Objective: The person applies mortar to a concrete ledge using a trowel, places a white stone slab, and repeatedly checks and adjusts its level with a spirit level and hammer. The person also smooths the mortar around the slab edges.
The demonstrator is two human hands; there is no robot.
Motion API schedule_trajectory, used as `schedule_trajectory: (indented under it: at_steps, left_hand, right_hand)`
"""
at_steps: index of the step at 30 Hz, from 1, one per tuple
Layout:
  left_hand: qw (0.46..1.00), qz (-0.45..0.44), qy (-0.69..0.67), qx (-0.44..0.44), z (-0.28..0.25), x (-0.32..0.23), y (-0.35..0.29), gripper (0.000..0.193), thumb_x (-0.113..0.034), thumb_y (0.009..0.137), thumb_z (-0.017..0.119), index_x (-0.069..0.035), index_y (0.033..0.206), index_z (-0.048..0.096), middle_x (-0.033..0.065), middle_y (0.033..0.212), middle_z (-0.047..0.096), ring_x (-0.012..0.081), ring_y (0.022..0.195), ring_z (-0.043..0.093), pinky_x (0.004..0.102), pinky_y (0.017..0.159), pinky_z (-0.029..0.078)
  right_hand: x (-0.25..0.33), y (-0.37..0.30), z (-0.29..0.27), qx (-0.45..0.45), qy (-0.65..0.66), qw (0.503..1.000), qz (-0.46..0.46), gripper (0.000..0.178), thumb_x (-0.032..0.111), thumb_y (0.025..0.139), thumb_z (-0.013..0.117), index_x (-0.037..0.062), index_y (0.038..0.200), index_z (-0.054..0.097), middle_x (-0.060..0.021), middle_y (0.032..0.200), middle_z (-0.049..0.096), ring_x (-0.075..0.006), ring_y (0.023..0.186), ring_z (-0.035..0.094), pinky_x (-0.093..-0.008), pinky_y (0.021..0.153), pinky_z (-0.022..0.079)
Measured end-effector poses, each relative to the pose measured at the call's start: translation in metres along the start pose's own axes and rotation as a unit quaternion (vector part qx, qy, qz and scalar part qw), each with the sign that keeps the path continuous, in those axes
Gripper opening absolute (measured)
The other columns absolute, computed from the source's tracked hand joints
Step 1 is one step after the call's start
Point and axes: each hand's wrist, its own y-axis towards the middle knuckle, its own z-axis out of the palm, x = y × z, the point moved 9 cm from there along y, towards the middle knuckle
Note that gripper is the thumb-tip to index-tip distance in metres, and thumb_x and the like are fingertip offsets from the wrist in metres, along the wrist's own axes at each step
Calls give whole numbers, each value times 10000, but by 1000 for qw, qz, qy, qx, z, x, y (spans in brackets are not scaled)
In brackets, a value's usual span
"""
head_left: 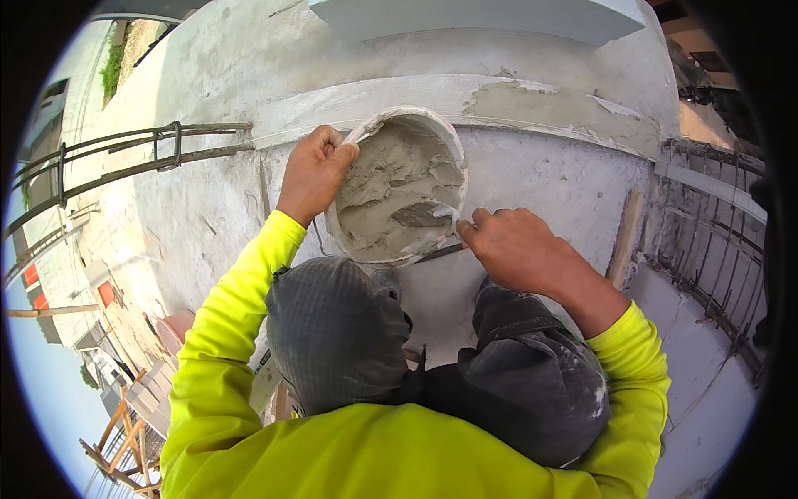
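Observation:
A round white bucket (459, 141) of wet grey mortar (382, 187) stands in front of my knees, its rim smeared with mortar. My left hand (319, 170) is closed on the left side of the rim, thumb on the edge. At the right side of the bucket, my right hand (514, 245) is closed around a trowel. Its grey blade (422, 214) lies in the mortar, partly coated. Most of the trowel's handle is hidden by my fingers. A thin dark rod (440, 253) shows beneath the bucket's lower right rim, close to my right hand.
Behind the bucket rises a plastered wall (349, 62), with a patch of damper mortar (553, 112) at right. Bent rebar (125, 154) juts out at left. More steel bars (719, 216) and a wooden strip (625, 241) stand at right. Buildings appear far below left.

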Motion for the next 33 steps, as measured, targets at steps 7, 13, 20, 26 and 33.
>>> schedule_trajectory:
  at_steps: [7, 13, 20, 26, 33]
  left_hand:
    - [999, 27, 29, -19, 9, -3, -3, 264, -271, 891, 690, -40, 827, 579, 22, 651, 515, 125, 609, 466, 320, 585, 404]
    - [999, 1, -35, -2, -6, 21, 2, 168, -152, 934, 653, -61, 826, 563, -59, 691, 472, 45, 640, 398, 247, 574, 333]
    - [997, 10, -63, -52, -61, 114, 2, 131, -126, 975, 596, -68, 861, 569, -75, 792, 477, 40, 743, 403, 214, 675, 348]
    - [988, -21, -78, -133, -79, 187, -5, 134, -163, 994, 591, -53, 932, 633, -65, 848, 536, 55, 811, 443, 225, 745, 383]
    - [990, -23, -72, -115, -84, 198, -6, 167, -193, 998, 610, -37, 994, 669, -48, 899, 592, 70, 862, 490, 238, 816, 418]
  right_hand:
    - [-9, -11, -28, -88, 281, 951, -99, 378, 79, 791, 691, 19, 1163, 724, -177, 970, 753, -293, 833, 736, -381, 733, 568]
    - [-74, -74, 22, -51, 608, 789, 67, 523, 78, 788, 797, 42, 1300, 693, -54, 960, 760, -76, 765, 658, -242, 705, 549]
    - [-137, -169, 15, -306, 567, 729, 232, 505, 40, 793, 789, 28, 1288, 689, -37, 938, 723, -84, 700, 621, -233, 629, 525]
    - [-159, -117, -30, -470, 184, 840, 202, 494, 43, 823, 735, 77, 1311, 664, -117, 934, 648, -251, 796, 661, -371, 700, 536]
    - [-169, -43, -6, -384, 109, 887, 234, 490, 53, 847, 719, 83, 1330, 641, -132, 960, 648, -331, 776, 641, -387, 715, 541]
